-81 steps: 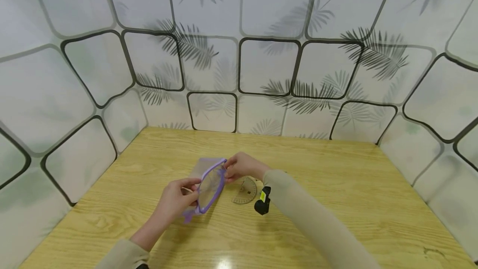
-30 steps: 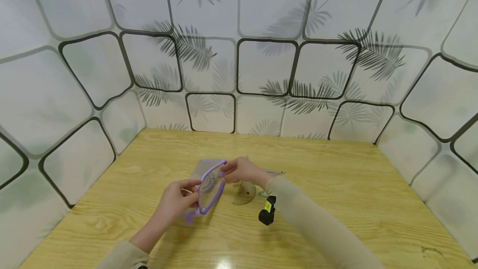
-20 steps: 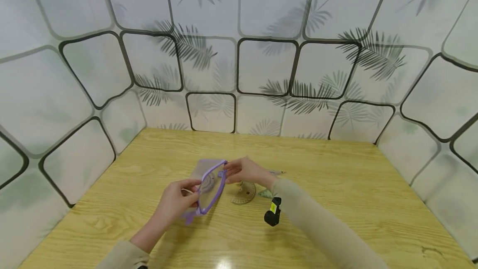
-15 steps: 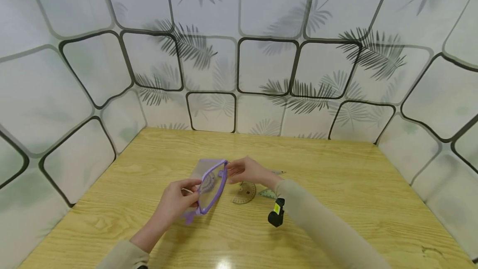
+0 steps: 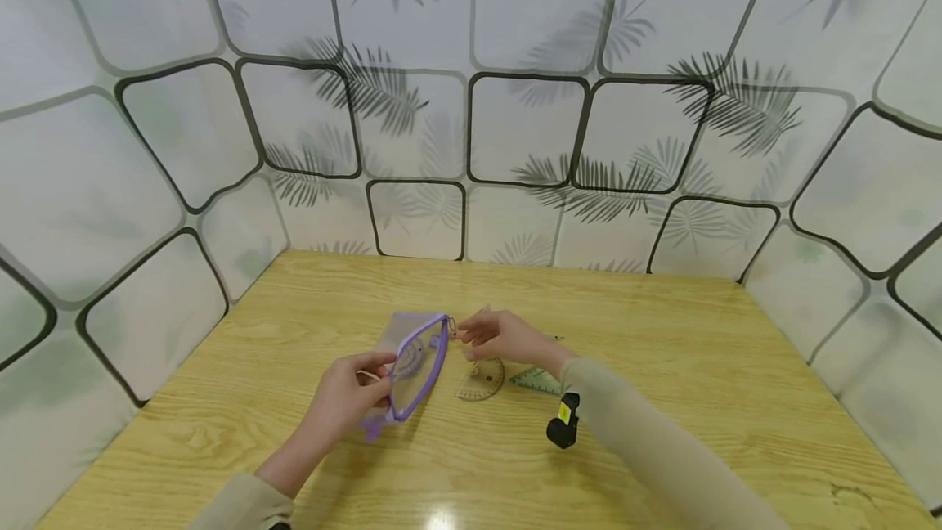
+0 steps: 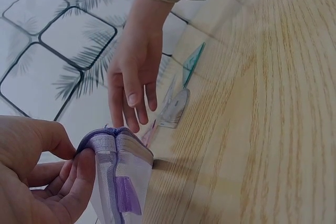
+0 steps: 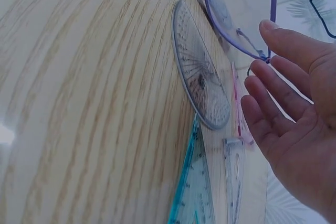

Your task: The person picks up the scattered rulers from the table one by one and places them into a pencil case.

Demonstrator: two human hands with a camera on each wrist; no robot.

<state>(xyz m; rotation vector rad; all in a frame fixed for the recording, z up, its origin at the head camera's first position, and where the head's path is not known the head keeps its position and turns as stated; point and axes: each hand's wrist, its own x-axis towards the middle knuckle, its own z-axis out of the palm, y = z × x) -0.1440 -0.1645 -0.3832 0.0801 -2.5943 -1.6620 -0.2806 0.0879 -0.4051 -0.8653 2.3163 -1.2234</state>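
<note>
A see-through pouch (image 5: 419,379) with purple zip edging stands with its mouth open toward the right. My left hand (image 5: 353,383) pinches its near rim between thumb and fingers; the left wrist view shows this grip on the zip edge (image 6: 114,142). A rounded, marked shape (image 5: 410,358) shows through the pouch wall. My right hand (image 5: 508,336), fingers spread and loosely bent, hovers just right of the pouch's far end and holds nothing. Beneath it on the table lie a clear protractor (image 7: 199,69) and a green set square (image 7: 194,184).
A clear ruler-like piece (image 7: 233,177) and a thin pink item (image 7: 239,103) lie beyond the protractor, partly under the right hand in the head view. The wooden table (image 5: 662,399) meets patterned curtain walls (image 5: 530,129) behind and at both sides.
My right hand has drawn back to the right from the pouch's far end, its fingers leaving the rim. More of the set square now shows. The left hand keeps its place.
</note>
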